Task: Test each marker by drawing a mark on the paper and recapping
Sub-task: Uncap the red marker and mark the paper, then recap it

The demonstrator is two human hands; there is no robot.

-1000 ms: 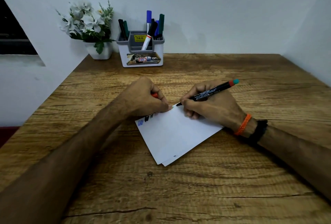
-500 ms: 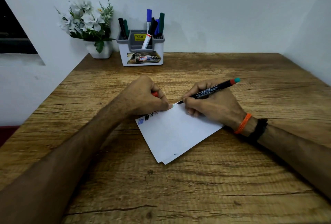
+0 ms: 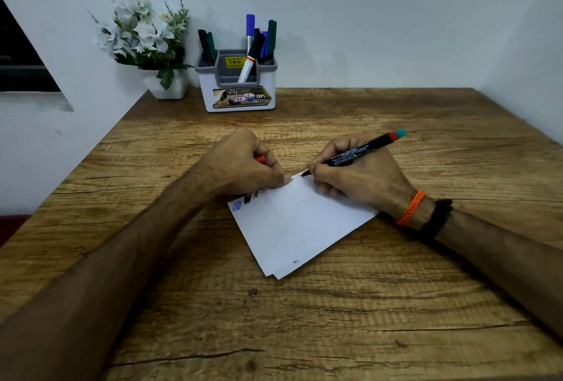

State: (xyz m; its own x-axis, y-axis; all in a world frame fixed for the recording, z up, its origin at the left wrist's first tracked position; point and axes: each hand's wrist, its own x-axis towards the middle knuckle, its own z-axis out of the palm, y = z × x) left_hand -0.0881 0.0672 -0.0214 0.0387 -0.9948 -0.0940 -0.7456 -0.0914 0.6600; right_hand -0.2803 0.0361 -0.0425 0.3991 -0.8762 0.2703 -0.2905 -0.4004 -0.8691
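Marker tested on the paper's far corner

Right hand [image 3: 362, 176] pinches the marker [image 3: 359, 150], tip marking paper [image 3: 298, 228] at desk [image 3: 335, 335] centre; left hand [image 3: 243, 164] at 9 o'clock curls round the red cap [image 3: 261, 159], pinning the sheet steady.

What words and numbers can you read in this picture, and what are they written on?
"49.00", after a rupee sign: on the yellow sticker inside the marker holder; the small lines above and below it are too blurred to read.
"42": handwritten on the white tag on the holder's front label.
"OP": white letters on the front label, cut off at its right end.
White print on the black marker: too small to read.
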